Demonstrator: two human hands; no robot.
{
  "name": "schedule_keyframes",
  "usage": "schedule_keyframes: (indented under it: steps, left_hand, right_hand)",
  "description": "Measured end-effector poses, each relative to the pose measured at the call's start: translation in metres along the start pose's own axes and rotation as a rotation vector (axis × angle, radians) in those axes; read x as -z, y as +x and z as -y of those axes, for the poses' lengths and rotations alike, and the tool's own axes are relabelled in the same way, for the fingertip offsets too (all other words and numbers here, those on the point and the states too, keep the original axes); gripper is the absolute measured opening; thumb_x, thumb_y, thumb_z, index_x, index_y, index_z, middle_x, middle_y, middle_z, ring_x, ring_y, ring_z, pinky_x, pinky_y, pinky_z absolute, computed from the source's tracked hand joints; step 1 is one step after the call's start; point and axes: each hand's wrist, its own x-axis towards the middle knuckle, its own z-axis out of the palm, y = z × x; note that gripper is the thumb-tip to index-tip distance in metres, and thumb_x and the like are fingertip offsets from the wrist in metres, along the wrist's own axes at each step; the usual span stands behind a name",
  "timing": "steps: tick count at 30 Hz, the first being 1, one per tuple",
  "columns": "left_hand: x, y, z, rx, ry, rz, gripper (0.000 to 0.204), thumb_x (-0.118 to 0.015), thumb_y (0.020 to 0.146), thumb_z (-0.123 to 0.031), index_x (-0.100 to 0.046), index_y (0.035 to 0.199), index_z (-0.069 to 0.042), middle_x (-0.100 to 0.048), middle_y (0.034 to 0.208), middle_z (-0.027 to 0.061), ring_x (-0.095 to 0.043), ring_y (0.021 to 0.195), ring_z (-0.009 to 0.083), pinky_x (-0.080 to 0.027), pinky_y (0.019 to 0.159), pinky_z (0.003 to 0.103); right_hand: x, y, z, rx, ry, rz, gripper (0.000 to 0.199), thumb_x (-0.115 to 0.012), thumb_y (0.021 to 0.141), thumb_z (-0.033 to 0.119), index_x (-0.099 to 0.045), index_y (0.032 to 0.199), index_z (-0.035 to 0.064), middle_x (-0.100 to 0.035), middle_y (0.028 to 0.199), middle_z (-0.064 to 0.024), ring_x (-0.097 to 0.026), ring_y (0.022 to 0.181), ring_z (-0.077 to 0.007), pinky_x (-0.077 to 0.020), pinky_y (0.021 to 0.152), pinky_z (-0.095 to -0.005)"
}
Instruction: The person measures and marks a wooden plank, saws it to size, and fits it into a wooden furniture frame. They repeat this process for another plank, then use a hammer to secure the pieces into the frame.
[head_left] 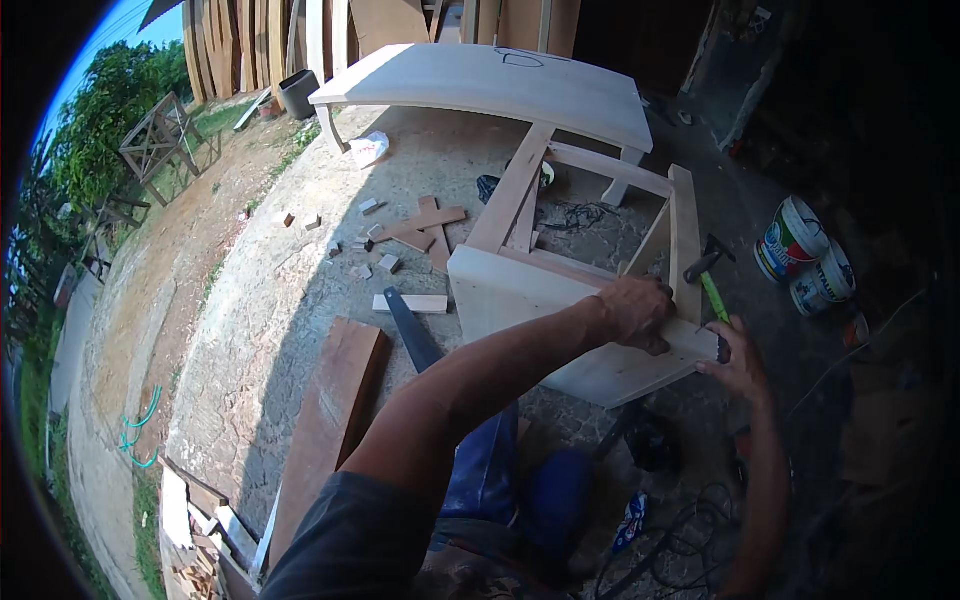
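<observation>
A pale wooden panel [525, 305] stands in front of me, joined to a frame of wooden bars [512, 200]. My left hand [637, 312] reaches across and rests on the panel's upper edge near its right end, its fingers bent over the wood. By the panel's right corner, my right hand [740, 362] is closed around the lower end of a hammer [712, 290]. The hammer has a yellow-green handle and a dark head, which points up and away from me beside the frame's right bar. What lies under my left fingers is hidden.
A long pale board on legs [480, 85] adjoins the frame's far end. A handsaw [410, 330], wood offcuts [425, 228] and a thick brown plank [330, 425] lie to the left. Paint buckets [792, 240] stand at right; cables [690, 540] curl near my feet.
</observation>
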Motion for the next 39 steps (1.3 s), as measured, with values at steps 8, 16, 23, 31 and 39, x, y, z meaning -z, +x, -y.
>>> schedule_keyframes:
  steps: [8,16,23,31,39]
  left_hand:
    - [-0.002,0.003,0.009,-0.069,-0.042,0.04,0.044,-0.079,0.074,-0.031,-0.073,0.109,-0.006,-0.065,0.103,0.0224,-0.063,0.101,0.0401,-0.054,0.084,0.048]
    - [0.008,0.011,-0.017,0.015,0.002,0.101,0.048,-0.078,0.077,-0.033,-0.07,0.116,-0.006,-0.065,0.108,0.0205,-0.062,0.104,0.0402,-0.051,0.095,0.047]
    - [0.004,0.01,-0.004,-0.06,-0.032,0.063,0.049,-0.079,0.077,-0.033,-0.069,0.118,-0.007,-0.062,0.099,0.0207,-0.06,0.097,0.0397,-0.05,0.089,0.048]
    - [0.002,0.008,-0.005,-0.063,-0.007,0.024,0.051,-0.08,0.076,-0.033,-0.069,0.119,-0.008,-0.061,0.097,0.0202,-0.06,0.095,0.0391,-0.052,0.086,0.049]
    - [0.004,0.01,-0.008,-0.061,-0.039,0.027,0.051,-0.078,0.077,-0.032,-0.069,0.121,-0.008,-0.061,0.099,0.0217,-0.06,0.096,0.0406,-0.052,0.089,0.049]
  right_hand:
    - [-0.002,-0.004,-0.008,-0.018,0.036,-0.059,0.071,-0.086,0.071,0.011,-0.057,0.135,0.0068,-0.055,0.118,-0.0145,-0.059,0.11,-0.0283,-0.0505,0.093,-0.0376]
    - [0.025,-0.091,0.056,-0.081,0.063,-0.404,0.062,-0.055,0.099,0.004,-0.033,0.157,0.0162,-0.062,0.122,-0.0273,-0.066,0.104,-0.0428,-0.0553,0.082,-0.0476]
    - [0.035,-0.101,0.083,0.09,-0.021,-0.634,0.06,-0.054,0.099,0.003,-0.035,0.155,0.0121,-0.068,0.114,-0.0266,-0.068,0.105,-0.044,-0.0581,0.083,-0.0481]
    - [0.031,-0.099,0.083,-0.058,-0.056,-0.417,0.059,-0.054,0.099,0.002,-0.038,0.155,0.0146,-0.07,0.095,-0.0213,-0.072,0.084,-0.0382,-0.0559,0.07,-0.0476]
    - [0.026,-0.103,0.092,-0.204,-0.095,-0.256,0.058,-0.055,0.099,0.003,-0.038,0.154,0.0146,-0.069,0.107,-0.0256,-0.071,0.096,-0.0414,-0.057,0.077,-0.0494]
